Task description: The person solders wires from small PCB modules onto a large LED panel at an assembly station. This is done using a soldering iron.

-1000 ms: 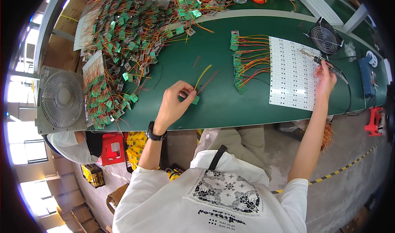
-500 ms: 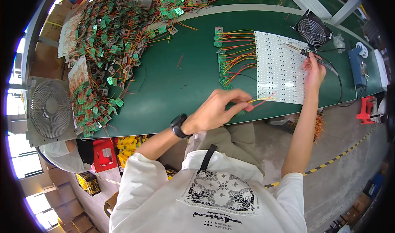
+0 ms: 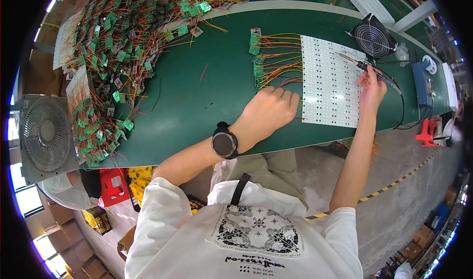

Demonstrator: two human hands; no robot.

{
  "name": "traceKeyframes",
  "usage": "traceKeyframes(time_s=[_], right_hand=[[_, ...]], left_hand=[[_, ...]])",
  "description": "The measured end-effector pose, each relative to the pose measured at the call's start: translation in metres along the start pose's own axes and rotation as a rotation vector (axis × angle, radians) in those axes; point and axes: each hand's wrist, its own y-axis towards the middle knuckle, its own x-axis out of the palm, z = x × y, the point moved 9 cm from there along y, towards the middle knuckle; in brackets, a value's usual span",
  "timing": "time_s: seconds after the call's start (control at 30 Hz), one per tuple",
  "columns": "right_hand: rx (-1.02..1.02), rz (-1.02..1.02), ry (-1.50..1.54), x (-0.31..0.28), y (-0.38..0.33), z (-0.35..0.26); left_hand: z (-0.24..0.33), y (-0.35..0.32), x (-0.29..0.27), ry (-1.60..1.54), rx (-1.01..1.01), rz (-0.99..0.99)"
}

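Resting curled on the green tabletop (image 3: pixel 197 106), left hand (image 3: pixel 268 112) pinching a thin wire (image 3: pixel 301 101) at the edge of the white LED panel (image 3: pixel 329 82). Gripping a soldering iron (image 3: pixel 362 64) over the panel, right hand (image 3: pixel 372 85) closed around its handle. Lying beside the panel, small green boards with coloured wires (image 3: pixel 268 57).

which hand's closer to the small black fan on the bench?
Right. The right hand, holding a soldering iron, sits just below the small black fan. The left hand rests at the white panel's left edge, much farther off.
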Motion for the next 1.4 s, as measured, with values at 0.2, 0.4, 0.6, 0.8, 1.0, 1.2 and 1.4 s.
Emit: traceKeyframes(time_s=[0.2,0.4,0.6,0.8,1.0,1.2,1.4], right_hand=[[0.004,0.000,0.011,0.005,-0.001,-0.001],[-0.021,-0.017,-0.009,0.004,-0.002,-0.001],[0.000,-0.010,-0.045,0.003,-0.002,0.002],[-0.021,-0.014,-0.041,0.003,-0.003,0.000],[-0.041,-0.007,-0.048,0.003,-0.005,-0.002],[-0.223,0.065,-0.022,0.000,-0.010,-0.019],[-0.271,0.098,-0.081,-0.005,-0.012,-0.022]], left_hand=[[-0.009,0.010,0.006,0.052,-0.191,-0.066],[-0.026,0.006,0.018,-0.219,-0.319,-0.032],[-0.022,0.011,0.013,-0.089,-0.150,-0.001],[-0.021,0.003,0.021,0.065,-0.099,0.094],[-0.031,0.002,0.016,-0.018,-0.126,0.168],[-0.034,0.004,0.019,-0.035,-0.163,0.152],[-0.018,0.008,0.016,0.088,-0.099,0.125]])
